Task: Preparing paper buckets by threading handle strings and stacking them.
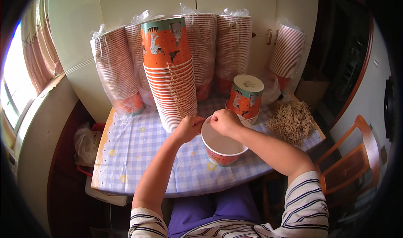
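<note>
The person wears an off-white fabric shirt (222,230) with thin dark stripes, perhaps navy, though the dim lower edge could hide black. Its wide striped left sleeve (147,223) and right sleeve (306,202) end near the elbows. Plain purple cloth trousers (214,208) show below. Left hand (189,130) and right hand (225,123) are bare.

And here, on the checked tablecloth (145,164), the open paper bucket (223,146): left hand (189,128) at its ten o'clock, right hand (226,122) curled over twelve! An upturned bucket (247,97) sits at one, tangled cords (291,121) between two and three, a tall nested stack (167,80) towering at eleven.
</note>
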{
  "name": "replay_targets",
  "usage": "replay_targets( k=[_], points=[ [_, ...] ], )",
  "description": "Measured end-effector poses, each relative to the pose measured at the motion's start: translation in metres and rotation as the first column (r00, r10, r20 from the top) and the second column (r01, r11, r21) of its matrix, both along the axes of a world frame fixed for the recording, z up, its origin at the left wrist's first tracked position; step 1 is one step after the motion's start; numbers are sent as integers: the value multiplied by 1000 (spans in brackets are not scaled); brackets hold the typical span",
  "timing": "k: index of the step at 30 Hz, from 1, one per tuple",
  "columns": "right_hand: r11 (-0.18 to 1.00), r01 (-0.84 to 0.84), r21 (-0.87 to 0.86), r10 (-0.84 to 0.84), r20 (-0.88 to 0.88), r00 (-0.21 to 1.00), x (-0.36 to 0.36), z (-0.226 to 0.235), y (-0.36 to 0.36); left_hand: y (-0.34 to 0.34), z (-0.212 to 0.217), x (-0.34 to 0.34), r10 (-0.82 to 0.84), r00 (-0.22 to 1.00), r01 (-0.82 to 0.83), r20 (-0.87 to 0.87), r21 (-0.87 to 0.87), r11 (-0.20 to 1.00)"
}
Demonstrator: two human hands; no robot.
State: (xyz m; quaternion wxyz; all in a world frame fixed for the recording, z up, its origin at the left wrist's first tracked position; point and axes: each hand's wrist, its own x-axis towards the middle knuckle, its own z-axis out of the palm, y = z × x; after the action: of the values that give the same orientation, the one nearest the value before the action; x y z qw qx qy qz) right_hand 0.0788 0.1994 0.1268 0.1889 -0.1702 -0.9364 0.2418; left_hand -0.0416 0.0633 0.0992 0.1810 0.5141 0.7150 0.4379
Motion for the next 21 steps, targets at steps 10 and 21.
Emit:
replay_targets(
  k=[10,21],
  points=[
    [1000,18,-22,-16,55,998,-2,0,1,0,3,1,9,1000,-9,-21,11,1000],
    [1000,-25,5,25,23,999,-4,-4,2,3,5,0,3,1000,-3,-29,-13,1000]
  ],
)
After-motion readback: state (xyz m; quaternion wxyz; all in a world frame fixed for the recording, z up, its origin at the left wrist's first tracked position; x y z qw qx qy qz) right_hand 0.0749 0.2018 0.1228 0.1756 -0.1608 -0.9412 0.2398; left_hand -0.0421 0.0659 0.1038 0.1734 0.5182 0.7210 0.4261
